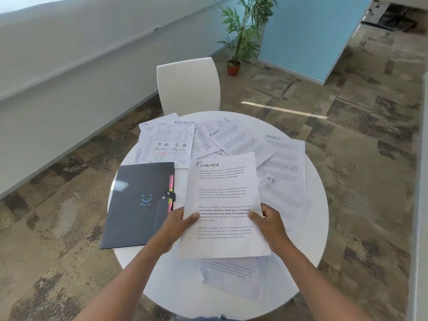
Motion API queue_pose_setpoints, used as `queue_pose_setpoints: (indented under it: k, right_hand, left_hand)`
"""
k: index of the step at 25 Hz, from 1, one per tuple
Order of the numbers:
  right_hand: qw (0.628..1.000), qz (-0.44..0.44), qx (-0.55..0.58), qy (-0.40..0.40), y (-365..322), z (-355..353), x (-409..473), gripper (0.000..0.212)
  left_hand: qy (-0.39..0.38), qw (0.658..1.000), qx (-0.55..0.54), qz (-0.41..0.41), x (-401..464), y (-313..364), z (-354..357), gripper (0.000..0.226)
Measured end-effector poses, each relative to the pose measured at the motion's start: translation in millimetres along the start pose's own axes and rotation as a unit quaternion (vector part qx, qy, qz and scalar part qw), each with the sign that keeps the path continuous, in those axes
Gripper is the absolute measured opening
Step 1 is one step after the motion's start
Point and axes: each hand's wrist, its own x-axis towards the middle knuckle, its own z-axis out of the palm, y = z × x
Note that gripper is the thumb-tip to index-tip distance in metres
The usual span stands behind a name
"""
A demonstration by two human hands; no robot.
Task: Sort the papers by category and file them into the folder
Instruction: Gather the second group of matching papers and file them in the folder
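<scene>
Both hands hold up a sheet headed FINANCE (223, 193) above the round white table (317, 218). My left hand (178, 224) grips its left edge, thumb on the front. My right hand (269, 224) grips its right edge the same way. A dark grey folder (136, 209) with a snap strap and coloured tabs lies shut on the table's left side. Several loose sheets headed HR, FINANCE and SPORTS are spread across the far half: a FINANCE table sheet (172, 142), a SPORTS sheet (283, 154), an HR sheet (281, 195). Another printed sheet (231, 278) lies under the held one, near me.
A white chair (188, 85) stands pushed in at the table's far side. A potted plant (240, 40) stands on the carpet by the blue wall beyond it. Patterned carpet surrounds the table.
</scene>
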Motion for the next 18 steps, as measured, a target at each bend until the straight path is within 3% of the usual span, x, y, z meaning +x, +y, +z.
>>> queue_pose_setpoints:
  k: [5,8,10,14,18]
  right_hand:
    - [1.000,-0.009,-0.003,-0.019,-1,15,-3,0.007]
    - [1.000,0.007,0.005,-0.023,2,15,1,0.035]
    - [0.995,0.024,0.064,-0.067,4,14,4,0.051]
    - [0.981,0.003,0.129,-0.145,-1,14,3,0.048]
    - [0.986,-0.031,0.125,-0.103,-4,19,3,0.061]
  left_hand:
    - [-0.015,1.000,-0.019,0.009,1,-4,-3,0.024]
    - [-0.011,1.000,-0.007,0.000,-5,-1,-4,0.017]
    - [-0.016,1.000,-0.009,-0.004,-7,-1,-8,0.016]
    - [-0.046,0.998,-0.032,-0.007,-7,-4,-16,0.021]
    - [-0.073,0.997,-0.025,-0.001,-7,-2,-16,0.022]
